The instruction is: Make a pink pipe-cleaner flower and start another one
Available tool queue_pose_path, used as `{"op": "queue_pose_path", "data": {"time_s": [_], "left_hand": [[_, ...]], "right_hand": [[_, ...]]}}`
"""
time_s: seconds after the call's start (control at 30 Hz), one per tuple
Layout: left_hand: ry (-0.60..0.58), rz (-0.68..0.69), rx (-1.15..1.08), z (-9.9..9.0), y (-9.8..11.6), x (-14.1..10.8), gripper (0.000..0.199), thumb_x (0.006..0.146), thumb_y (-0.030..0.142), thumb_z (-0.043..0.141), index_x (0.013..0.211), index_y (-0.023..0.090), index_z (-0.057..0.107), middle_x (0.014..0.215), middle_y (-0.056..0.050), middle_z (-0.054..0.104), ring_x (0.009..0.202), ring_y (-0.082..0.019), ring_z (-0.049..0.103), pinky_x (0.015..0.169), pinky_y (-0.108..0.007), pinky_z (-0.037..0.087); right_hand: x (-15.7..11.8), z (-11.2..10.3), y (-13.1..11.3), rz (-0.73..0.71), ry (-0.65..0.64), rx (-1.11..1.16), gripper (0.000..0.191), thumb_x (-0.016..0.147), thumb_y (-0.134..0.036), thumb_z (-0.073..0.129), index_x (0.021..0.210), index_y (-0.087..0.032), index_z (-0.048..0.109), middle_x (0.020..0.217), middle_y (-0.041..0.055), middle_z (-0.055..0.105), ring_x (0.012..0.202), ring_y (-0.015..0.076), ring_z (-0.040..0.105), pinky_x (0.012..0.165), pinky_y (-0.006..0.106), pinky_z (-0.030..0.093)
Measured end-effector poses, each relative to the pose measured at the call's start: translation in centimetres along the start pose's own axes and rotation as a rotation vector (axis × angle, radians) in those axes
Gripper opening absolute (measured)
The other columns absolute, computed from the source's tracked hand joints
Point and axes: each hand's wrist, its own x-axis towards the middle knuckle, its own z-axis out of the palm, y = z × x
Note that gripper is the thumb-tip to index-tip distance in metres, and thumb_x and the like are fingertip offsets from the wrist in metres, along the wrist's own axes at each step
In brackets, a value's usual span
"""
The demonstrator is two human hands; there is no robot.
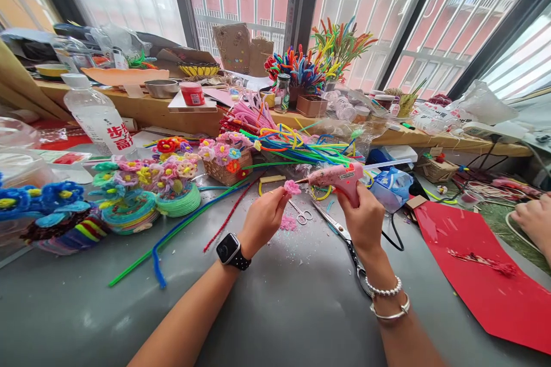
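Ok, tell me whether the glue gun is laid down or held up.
Held up: the right grip wraps the handle of the glue gun, whose nozzle points at the pink fuzzy piece in the left grip.

The left forearm (193, 309) points to one o'clock, and the left hand (267, 217) has its fingertips pinched together. The right forearm (402, 335) points to eleven o'clock, the right hand (365, 219) being curled in a grip.

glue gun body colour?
Pink; the glue gun shows in the head view, the only one here.
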Motion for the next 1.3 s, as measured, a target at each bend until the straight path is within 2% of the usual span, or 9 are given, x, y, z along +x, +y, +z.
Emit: {"op": "queue_pose_path", "data": {"time_s": [0.27, 0.57, 0.73, 0.97, 1.3], "left_hand": [[0.006, -0.017, -0.031, -0.11, 0.18, -0.07, 0.025, 0.085, 0.03, 0.029, 0.084, 0.019, 0.051, 0.072, -0.004, 0.057, 0.063, -0.015, 0.05, 0.057, -0.024, 0.032], [-0.002, 0.014, 0.009, -0.2, 0.25, -0.04, 0.024, 0.085, 0.03, 0.029, 0.078, 0.019, 0.049, 0.066, -0.003, 0.054, 0.057, -0.015, 0.048, 0.053, -0.023, 0.03], [-0.014, 0.015, 0.064, -0.22, 0.21, -0.06, 0.028, 0.086, 0.031, 0.025, 0.078, 0.018, 0.049, 0.066, -0.003, 0.055, 0.059, -0.015, 0.049, 0.054, -0.024, 0.031], [0.001, 0.015, 0.066, -0.1, 0.05, -0.16, 0.031, 0.087, 0.031, 0.024, 0.09, 0.017, 0.052, 0.071, -0.004, 0.058, 0.064, -0.016, 0.052, 0.057, -0.024, 0.035], [0.008, 0.027, 0.098, -0.08, 0.07, -0.1, 0.031, 0.087, 0.03, 0.024, 0.091, 0.016, 0.051, 0.069, -0.003, 0.058, 0.061, -0.015, 0.051, 0.055, -0.024, 0.035]], "right_hand": [[-0.06, -0.15, -0.42, 0.066, 0.027, -0.02, 0.034, 0.073, -0.048, 0.044, 0.068, -0.016, 0.052, 0.054, 0.0013, 0.051, 0.047, 0.014, 0.044, 0.047, 0.025, 0.032], [0.17, -0.33, -0.82, 0.205, -0.092, -0.086, 0.035, 0.064, -0.053, 0.05, 0.066, -0.018, 0.05, 0.049, -0.0007, 0.049, 0.043, 0.0146, 0.043, 0.043, 0.024, 0.029], [0.16, -0.42, -0.71, 0.176, -0.092, -0.046, 0.034, 0.068, -0.052, 0.049, 0.066, -0.018, 0.049, 0.05, -0.0005, 0.05, 0.042, 0.0131, 0.041, 0.044, 0.023, 0.029], [0.11, -0.33, -0.37, 0.065, -0.074, -0.017, 0.037, 0.071, -0.052, 0.047, 0.062, -0.016, 0.049, 0.051, -0.001, 0.049, 0.045, 0.0113, 0.039, 0.045, 0.022, 0.028], [0.15, -0.4, -0.23, 0.06, -0.051, -0.01, 0.042, 0.073, -0.055, 0.043, 0.068, -0.015, 0.054, 0.054, 0.0013, 0.052, 0.047, 0.0127, 0.041, 0.046, 0.023, 0.029]]}}
